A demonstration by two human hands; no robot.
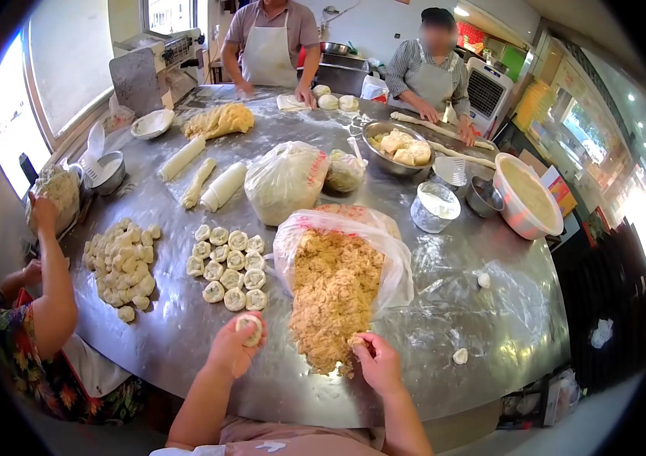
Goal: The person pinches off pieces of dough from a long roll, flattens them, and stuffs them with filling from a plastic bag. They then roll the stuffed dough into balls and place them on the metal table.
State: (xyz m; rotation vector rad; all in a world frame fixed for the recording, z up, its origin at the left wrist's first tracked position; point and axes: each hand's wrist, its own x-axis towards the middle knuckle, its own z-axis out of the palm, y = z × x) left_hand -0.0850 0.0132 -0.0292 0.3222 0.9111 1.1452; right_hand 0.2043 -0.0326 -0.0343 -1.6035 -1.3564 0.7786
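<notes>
In my left hand, a small round dough piece rests between the thumb and curled fingers. My right hand pinches a bit of crumbly brown filling at the lower right edge of the big heap of filling. That heap spills toward me out of an open clear plastic bag. Left of the bag, several small round filled buns stand in rows. Farther left lies a pile of small cut dough pieces.
Behind the filling stands a tied bag; dough rolls lie left of it. A metal bowl of dough, a flour tub and a pink basin are right. Two people work across the steel table; another person's arm is left.
</notes>
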